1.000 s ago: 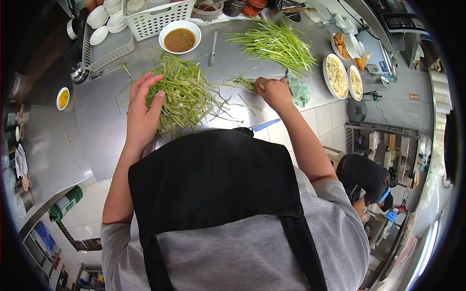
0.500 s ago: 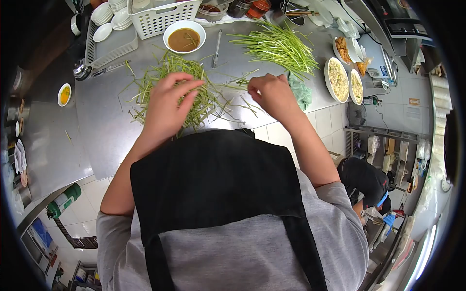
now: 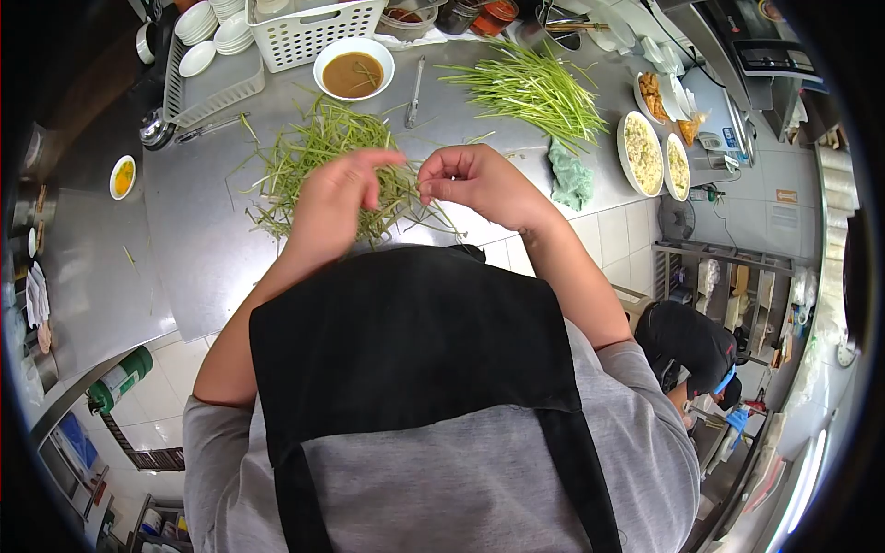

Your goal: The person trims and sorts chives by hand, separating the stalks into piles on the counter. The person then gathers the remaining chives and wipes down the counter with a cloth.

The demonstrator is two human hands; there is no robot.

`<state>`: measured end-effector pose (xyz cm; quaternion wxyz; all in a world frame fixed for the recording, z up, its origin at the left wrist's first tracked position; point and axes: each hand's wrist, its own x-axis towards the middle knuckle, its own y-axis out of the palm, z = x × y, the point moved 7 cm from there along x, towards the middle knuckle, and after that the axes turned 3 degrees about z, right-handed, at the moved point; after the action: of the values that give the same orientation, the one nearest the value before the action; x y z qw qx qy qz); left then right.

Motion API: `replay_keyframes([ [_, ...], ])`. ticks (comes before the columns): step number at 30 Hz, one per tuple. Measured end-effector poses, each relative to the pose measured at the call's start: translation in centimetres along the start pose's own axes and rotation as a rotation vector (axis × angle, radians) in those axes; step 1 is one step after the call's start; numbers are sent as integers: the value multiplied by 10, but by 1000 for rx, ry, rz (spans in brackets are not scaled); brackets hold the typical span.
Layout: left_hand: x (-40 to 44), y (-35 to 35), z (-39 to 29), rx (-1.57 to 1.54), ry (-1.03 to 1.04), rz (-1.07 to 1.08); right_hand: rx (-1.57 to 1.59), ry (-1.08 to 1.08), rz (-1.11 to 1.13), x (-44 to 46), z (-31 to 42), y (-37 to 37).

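A tangled pile of thin green stalks [image 3: 318, 138] lies on the steel table in front of me. My left hand [image 3: 336, 194] is over the right part of this pile, its index finger stretched out to the right and its thumb apart; I see nothing held in it. Just right of it, my right hand [image 3: 475, 184] pinches thin green stalks between thumb and fingertips, with the fingertips close to my left index finger. Exactly how many stalks are in the pinch is hidden. Farther back lies a neater bunch of long green stalks [image 3: 535, 92].
A bowl of brown sauce [image 3: 352, 76] and a small knife [image 3: 416, 92] lie behind the pile. A green cloth [image 3: 571, 174] and bowls of pale food [image 3: 640, 152] are at the right. A white basket [image 3: 313, 37] stands at the back. A co-worker [image 3: 687, 346] bends at right.
My right hand has moved left, close to my left hand. The loose stalks that lay by it on the table are mostly gone from there. My left hand has shifted slightly right, index finger extended.
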<state>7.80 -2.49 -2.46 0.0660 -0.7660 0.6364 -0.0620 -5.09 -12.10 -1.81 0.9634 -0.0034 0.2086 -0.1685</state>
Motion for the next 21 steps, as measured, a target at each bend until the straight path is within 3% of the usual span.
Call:
replay_keyframes([
  [1, -2, -11, 6, -306, -70, -132, 2, 2, 1, 1, -2, 1],
  [4, -2, -29, 14, -325, -75, -257, 159, -14, -34, 2, -5, -4],
  [10, -2, 16, 34, -326, -195, 88, 247, 58, -87, -1, -11, -5],
  [14, -5, 58, 39, -356, -271, 414, 264, -98, -148, 6, -10, 5],
  [17, -5, 63, 40, -313, -262, 487, 300, -136, -305, 5, -14, -5],
  [19, -6, 63, 43, -262, -256, 522, 456, -115, -515, 2, -28, -44],
  [21, -6, 55, 40, -183, -184, 427, 435, -191, -660, -9, -19, -99],
])
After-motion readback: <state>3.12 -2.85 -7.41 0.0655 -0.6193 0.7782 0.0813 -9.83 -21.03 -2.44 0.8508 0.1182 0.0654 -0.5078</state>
